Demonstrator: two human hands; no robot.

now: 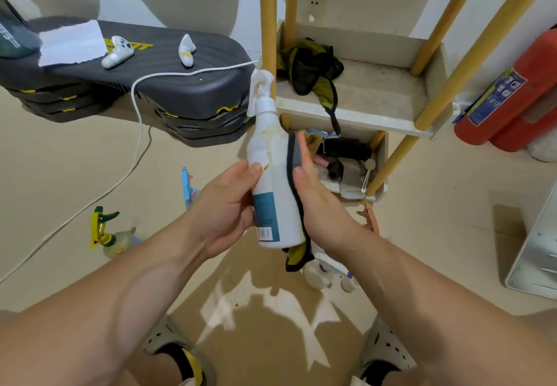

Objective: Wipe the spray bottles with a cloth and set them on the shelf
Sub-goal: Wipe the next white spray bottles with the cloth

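My feed is bright and evenly lit by soft indoor light, with no harsh glare. A darker shadow spreads over the floor (437,250) near the feet, broken by ragged bright patches (265,304). The wide lens bows the shelf posts (267,23) and stretches the fire extinguisher (509,93) at the edge. The spray bottle (271,174) reads sharp. The fingers of the right hand (319,201) look slightly smeared.

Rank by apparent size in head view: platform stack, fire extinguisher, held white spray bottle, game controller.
1. platform stack
2-3. fire extinguisher and white spray bottle: look alike; bottle is nearer the camera, so unranked
4. game controller
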